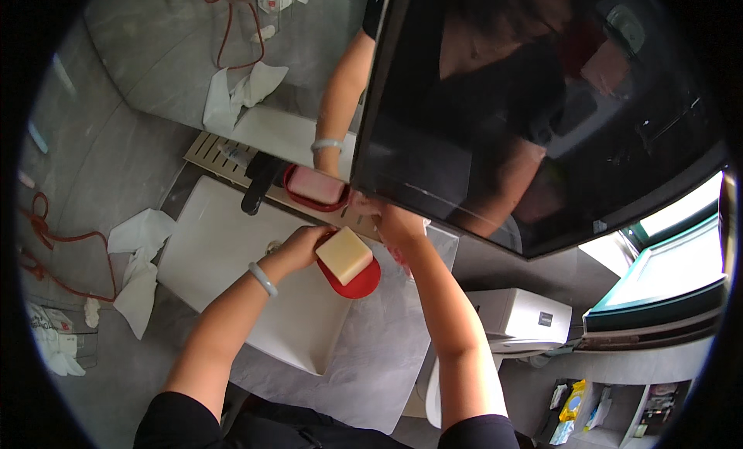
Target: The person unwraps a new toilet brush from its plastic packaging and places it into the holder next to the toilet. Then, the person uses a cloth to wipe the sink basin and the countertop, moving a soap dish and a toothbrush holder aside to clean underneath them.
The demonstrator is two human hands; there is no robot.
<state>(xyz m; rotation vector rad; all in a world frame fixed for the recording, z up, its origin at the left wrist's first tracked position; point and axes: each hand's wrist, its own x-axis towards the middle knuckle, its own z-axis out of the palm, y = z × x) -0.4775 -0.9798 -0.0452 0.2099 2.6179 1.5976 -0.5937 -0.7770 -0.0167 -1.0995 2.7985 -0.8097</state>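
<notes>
My left hand (305, 244), with a pale bangle on its wrist, grips the edge of a red soap dish (361, 285). On that dish sits a pale yellow block (345, 255), which looks like a bar of soap, above the sink's right side. My right hand (400, 224) reaches to the back ledge under the corner of a dark glossy panel (418, 147). Its fingers are partly hidden, so their grip is unclear. Something pink (400, 260) shows beside the right wrist. Left of that hand, a second red dish (318, 200) holds a pink block (315, 183) on the ledge.
The white rectangular sink (209, 228) lies below, with a black faucet (255, 188) behind it. White tissue (139, 263) and a red cord (81, 237) are at left. A mirror (174, 54) reflects an arm. A toilet (522, 321) stands right of the grey counter (389, 333).
</notes>
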